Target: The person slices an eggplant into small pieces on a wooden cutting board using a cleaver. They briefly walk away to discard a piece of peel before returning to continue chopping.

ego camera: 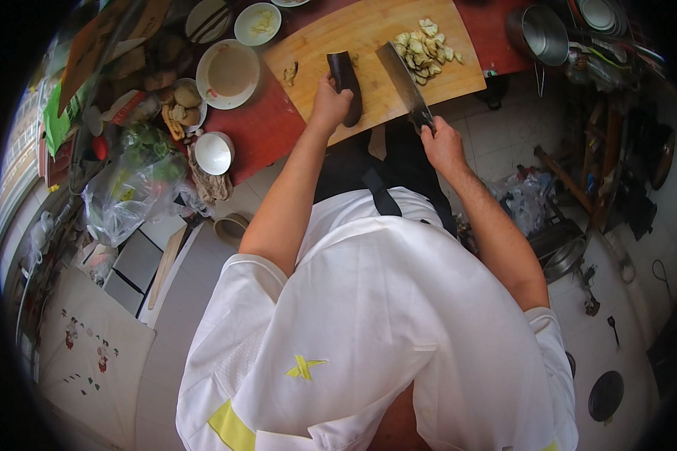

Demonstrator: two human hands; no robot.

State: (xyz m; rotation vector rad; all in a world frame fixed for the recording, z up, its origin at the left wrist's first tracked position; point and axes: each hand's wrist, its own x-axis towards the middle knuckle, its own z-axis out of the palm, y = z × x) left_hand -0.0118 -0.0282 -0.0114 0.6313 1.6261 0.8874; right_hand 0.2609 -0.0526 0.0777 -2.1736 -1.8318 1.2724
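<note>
My left hand [333, 101] grips a dark purple eggplant [354, 107] near the left part of a wooden cutting board [366, 28]. The eggplant's far end is cut flat. In my right hand [443, 144] is the black handle of a cleaver [401, 78], its broad blade over the board and apart from the eggplant. Just right of the blade lies a heap of cut eggplant pieces [423, 51]. A small scrap [290, 73] rests at the board's left side.
Left of the board on the red tabletop [265, 124] stand a bowl of cloudy liquid [227, 73], a bowl with pale slices [258, 24] and a small white bowl [214, 153]. A plastic bag of greens [135, 180] sits farther left. A metal pot [541, 36] stands at the right.
</note>
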